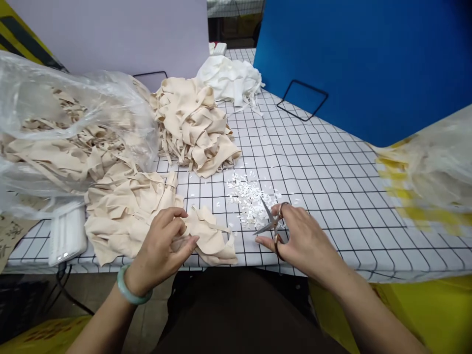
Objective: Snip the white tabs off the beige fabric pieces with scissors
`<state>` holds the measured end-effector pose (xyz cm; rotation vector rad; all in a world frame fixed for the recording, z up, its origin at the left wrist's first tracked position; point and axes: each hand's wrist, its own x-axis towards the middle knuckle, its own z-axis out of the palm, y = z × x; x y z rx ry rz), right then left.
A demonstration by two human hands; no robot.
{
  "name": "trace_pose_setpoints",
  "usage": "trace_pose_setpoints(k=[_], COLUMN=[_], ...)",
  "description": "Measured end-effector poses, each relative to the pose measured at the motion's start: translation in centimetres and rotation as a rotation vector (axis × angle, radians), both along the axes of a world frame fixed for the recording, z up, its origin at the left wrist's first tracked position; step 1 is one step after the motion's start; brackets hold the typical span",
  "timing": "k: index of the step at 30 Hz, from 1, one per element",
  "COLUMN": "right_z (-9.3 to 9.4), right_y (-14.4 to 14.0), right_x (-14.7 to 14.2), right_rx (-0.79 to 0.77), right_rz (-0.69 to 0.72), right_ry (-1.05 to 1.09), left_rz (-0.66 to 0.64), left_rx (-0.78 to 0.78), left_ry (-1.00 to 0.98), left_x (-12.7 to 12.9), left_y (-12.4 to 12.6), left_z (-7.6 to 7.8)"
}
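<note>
The left hand (162, 248) holds its thumb and forefinger apart over a beige strapped cloth piece (212, 245), which spreads to the right of its fingertips. The fabric looks light, soft and limp, probably best pinched beside its thin strap (221, 228). The right hand (304, 241) grips the scissors (273, 224) by their handles, white clippings (244, 194) lying beyond it.

Right of my right hand (304, 238), the table (342, 201) permits lateral passage up to the crumpled plastic (440, 162); the blue panel (354, 59) limits forward travel. Open scissors (273, 224) project into the gap toward my left hand (160, 248). Beige fabric (123, 206) obstructs its left side.
</note>
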<state>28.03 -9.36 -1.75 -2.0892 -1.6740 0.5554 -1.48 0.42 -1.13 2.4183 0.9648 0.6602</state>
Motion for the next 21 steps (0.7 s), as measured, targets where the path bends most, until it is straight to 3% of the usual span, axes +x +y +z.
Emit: trace_pose_setpoints(k=[3,6,8,10,13,17,19,21], right_z=[-1.3,-2.6,-2.6,-1.6,1.8,6.2,6.6,5.6], right_y=[0.1,0.5,1.5,3.3,8.0,18.2,23.8,28.1], right_x=[-3.5,-8.2,-10.3,-11.1,-10.7,-9.7,-8.9,-7.9], right_rx=[-0.134,-0.139,-0.088,-0.026,0.14,0.349,0.395,0.421], right_rz=[0.103,0.204,0.195,0.177,0.156,0.09,0.007,-0.065], right_ry=[0.348,0.534,0.587,0.695,0.856,0.877,0.8,0.742], left_rz=[0.046,-0.051,-0.082,-0.038,0.078,0.258,0.399,0.468], left_rx=[0.036,-0.128,-0.261,-0.323,-0.246,-0.093,-0.076,-0.062], left_ry=[0.16,0.149,0.034,-0.131,-0.389,-0.553,-0.504,-0.468], left_x=[-1.2,-0.8,-0.2,0.5,2.3,6.2,7.8,8.8], left_y=[-1.6,-2.8,-2.7,-1.5,2.3,11.6,16.4,19.6], left_z=[-2.2,-3.4,-2.8,-1.0,2.5,6.3,6.7,5.9])
